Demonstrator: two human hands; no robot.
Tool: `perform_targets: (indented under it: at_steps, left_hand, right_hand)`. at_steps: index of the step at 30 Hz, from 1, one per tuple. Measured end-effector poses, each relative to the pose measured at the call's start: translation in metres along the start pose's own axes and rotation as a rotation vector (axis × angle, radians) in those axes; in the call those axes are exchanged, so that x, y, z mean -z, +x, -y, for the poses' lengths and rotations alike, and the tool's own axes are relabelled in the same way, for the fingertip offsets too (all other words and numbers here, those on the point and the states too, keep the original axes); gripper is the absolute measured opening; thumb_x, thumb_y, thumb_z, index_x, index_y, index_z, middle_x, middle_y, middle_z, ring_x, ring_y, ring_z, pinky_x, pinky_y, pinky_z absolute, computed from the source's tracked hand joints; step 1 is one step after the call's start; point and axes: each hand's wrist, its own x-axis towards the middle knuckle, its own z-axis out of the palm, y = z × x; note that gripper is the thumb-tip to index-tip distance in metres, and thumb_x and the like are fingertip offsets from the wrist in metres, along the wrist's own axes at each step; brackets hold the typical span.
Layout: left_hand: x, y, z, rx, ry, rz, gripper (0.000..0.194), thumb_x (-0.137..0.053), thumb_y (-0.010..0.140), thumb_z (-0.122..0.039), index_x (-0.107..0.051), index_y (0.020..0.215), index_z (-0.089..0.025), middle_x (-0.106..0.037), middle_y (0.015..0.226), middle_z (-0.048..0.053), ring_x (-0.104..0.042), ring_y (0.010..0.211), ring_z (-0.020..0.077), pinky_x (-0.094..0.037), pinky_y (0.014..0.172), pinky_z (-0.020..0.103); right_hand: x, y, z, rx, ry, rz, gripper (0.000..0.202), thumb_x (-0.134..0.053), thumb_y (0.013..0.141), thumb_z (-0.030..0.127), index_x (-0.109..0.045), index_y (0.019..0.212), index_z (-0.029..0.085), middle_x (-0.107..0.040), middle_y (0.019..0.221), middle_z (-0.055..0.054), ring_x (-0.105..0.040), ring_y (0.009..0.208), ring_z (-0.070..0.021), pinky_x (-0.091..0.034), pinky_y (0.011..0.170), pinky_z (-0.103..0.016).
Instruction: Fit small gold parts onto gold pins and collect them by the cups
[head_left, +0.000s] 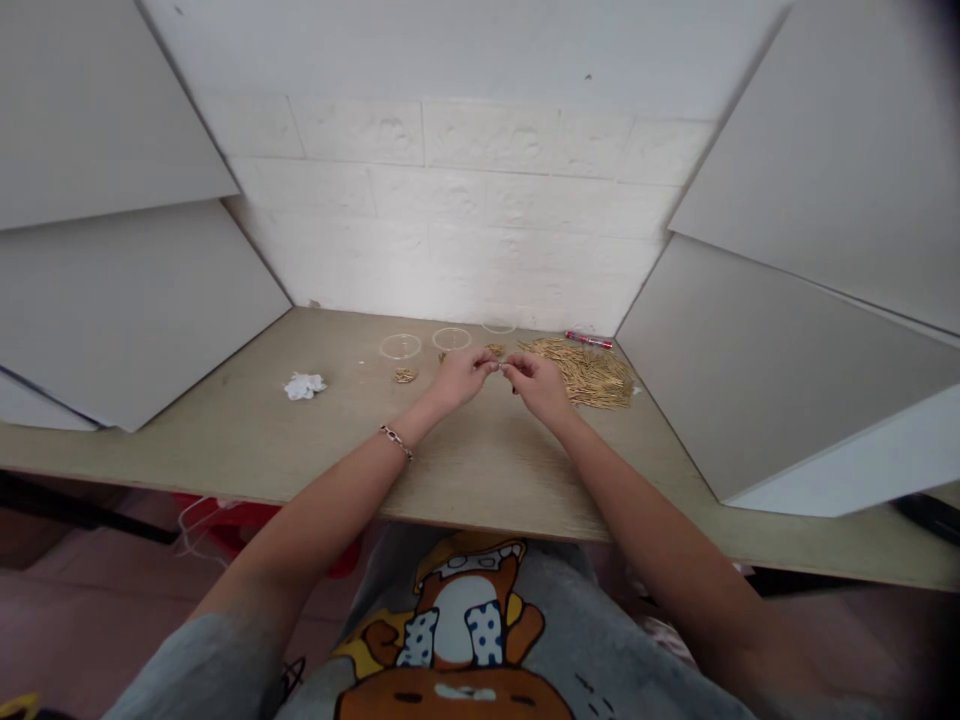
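Note:
Over the middle of the table, my left hand [468, 374] and my right hand [534, 380] meet at their fingertips. Both are closed in a pinch around something too small to make out. A bracelet circles my left wrist. To the right of my right hand lies a wide pile of thin golden sticks [596, 375]. A small golden heap [405, 375] rests left of my left hand, and another small golden cluster [495, 349] shows just behind the fingertips.
Clear round rings or dishes [400, 346] stand along the back of the wooden table [315, 450]. White crumpled pieces [304, 386] lie at the left. A red pen-like tube [589, 340] is behind the golden pile. Grey-white panels flank both sides, with a white brick-patterned wall behind.

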Motion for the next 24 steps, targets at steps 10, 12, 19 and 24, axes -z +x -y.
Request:
perform_targets:
  at_steps: [10,12,19,24]
  left_hand:
    - [-0.0024,0.0031,0.0051,-0.011,-0.063,0.008,0.021,-0.045,0.079,-0.026,-0.062,0.078,-0.014,-0.058,0.066,0.001,-0.048,0.066,0.0127,-0.036,0.065,0.025]
    - [-0.0014,0.0020,0.0026,0.004,-0.070,0.001,0.021,-0.045,0.079,-0.026,-0.062,0.077,-0.014,-0.058,0.066,0.001,-0.048,0.066,0.0126,-0.036,0.065,0.025]
    - [-0.0011,0.0014,-0.0001,0.028,-0.065,-0.019,0.020,-0.047,0.078,-0.027,-0.062,0.075,-0.014,-0.056,0.063,0.000,-0.048,0.066,0.0125,-0.037,0.064,0.024]
    - [-0.0055,0.0032,0.0037,0.026,-0.060,-0.030,0.019,-0.048,0.078,-0.025,-0.063,0.074,-0.014,-0.057,0.064,0.001,-0.049,0.066,0.0126,-0.036,0.065,0.024]
  right_hand:
    - [0.0000,-0.0006,0.0055,-0.096,0.174,0.015,0.015,-0.054,0.067,0.032,-0.058,0.069,0.017,-0.052,0.053,0.003,-0.046,0.044,-0.0085,-0.038,0.044,-0.022]
    - [0.0002,-0.0001,0.0067,-0.115,0.207,0.022,0.016,-0.054,0.066,0.033,-0.058,0.069,0.017,-0.053,0.055,0.003,-0.046,0.044,-0.0081,-0.038,0.044,-0.022]
    - [-0.0003,0.0007,0.0072,-0.146,0.221,0.026,0.019,-0.053,0.066,0.035,-0.057,0.069,0.017,-0.055,0.059,0.002,-0.047,0.044,-0.0078,-0.038,0.045,-0.022]
    - [-0.0029,-0.0015,0.0077,-0.122,0.188,-0.015,0.018,-0.053,0.066,0.034,-0.057,0.066,0.016,-0.054,0.057,0.001,-0.046,0.043,-0.0080,-0.038,0.042,-0.022]
